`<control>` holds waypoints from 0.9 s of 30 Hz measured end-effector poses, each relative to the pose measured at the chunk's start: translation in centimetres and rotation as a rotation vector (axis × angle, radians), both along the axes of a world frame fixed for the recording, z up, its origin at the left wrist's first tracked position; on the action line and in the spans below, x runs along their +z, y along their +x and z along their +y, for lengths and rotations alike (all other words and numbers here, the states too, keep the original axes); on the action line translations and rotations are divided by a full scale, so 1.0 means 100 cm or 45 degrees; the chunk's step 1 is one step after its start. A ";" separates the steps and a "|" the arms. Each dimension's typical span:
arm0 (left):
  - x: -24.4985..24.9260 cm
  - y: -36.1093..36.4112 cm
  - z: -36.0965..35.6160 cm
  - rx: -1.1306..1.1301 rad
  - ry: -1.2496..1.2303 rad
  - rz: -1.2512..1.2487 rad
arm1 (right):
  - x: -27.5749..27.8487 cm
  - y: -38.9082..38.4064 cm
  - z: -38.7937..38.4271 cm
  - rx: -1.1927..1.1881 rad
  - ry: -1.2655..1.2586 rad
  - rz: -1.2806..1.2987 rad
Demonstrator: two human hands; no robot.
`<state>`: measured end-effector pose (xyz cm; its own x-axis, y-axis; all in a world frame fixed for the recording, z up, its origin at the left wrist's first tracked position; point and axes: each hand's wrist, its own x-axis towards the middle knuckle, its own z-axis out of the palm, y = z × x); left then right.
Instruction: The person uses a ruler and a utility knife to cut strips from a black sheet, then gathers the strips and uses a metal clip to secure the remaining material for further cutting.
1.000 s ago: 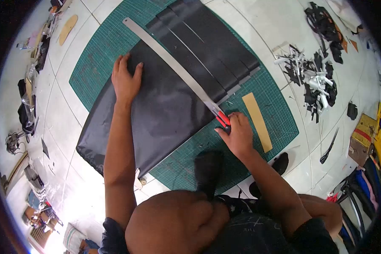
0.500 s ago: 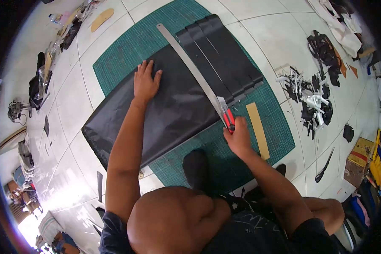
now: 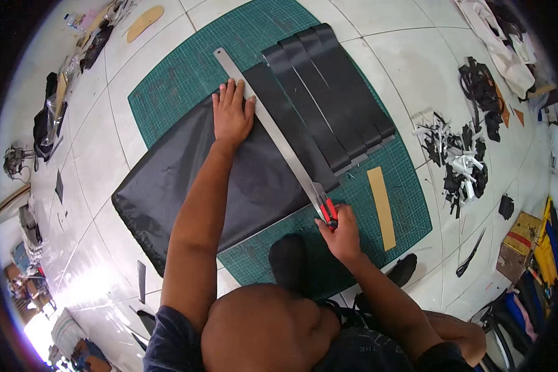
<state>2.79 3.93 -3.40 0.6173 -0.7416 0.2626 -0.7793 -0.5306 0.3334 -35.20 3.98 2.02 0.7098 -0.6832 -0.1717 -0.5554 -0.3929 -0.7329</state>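
Observation:
Black sheet material [image 3: 167, 167] lies over a green cutting mat [image 3: 173, 87], with a long steel ruler [image 3: 273, 128] set diagonally across it. My left hand [image 3: 232, 118] rests flat on the sheet, fingers spread, fingertips at the ruler's left edge near its upper end. In my right hand [image 3: 342, 232] is a red utility knife [image 3: 330, 212], closed in the fingers at the ruler's lower end, its blade along the metal. Overlapping black strips [image 3: 328, 93] lie to the right of the ruler.
A tan strip [image 3: 382, 208] lies on the mat's right part. Black and white scraps [image 3: 459, 158] are heaped on the tiled floor, with scissors [image 3: 471, 253] below them. My dark-socked foot [image 3: 287, 260] is at the mat's near edge.
The ruler has shifted left and down, away from the strips, uncovering a band of black sheet. My left hand has moved right onto its edge; my right hand with the knife has moved down.

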 end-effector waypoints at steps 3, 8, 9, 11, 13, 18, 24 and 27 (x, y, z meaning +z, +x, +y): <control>0.002 0.000 -0.001 0.001 0.023 -0.008 | 0.009 0.000 -0.017 -0.142 -0.033 -0.021; 0.032 0.008 -0.001 -0.070 0.146 0.232 | 0.012 -0.021 -0.082 -0.449 -0.410 0.141; 0.037 0.011 0.000 -0.095 0.170 0.266 | 0.013 -0.030 -0.091 -0.436 -0.533 0.202; 0.042 0.016 0.001 -0.164 0.311 0.300 | 0.006 -0.047 -0.100 -0.454 -0.407 0.305; 0.045 0.016 0.005 -0.226 0.393 0.291 | 0.008 -0.050 -0.102 -0.488 -0.292 0.352; 0.046 0.015 0.001 -0.213 0.367 0.308 | 0.006 -0.053 -0.109 -0.678 0.046 0.196; 0.044 0.014 -0.003 -0.191 0.416 0.232 | 0.032 -0.030 -0.119 -0.825 0.151 -0.225; 0.042 0.013 -0.005 -0.190 0.420 0.221 | 0.051 0.014 -0.123 -0.715 0.234 -0.327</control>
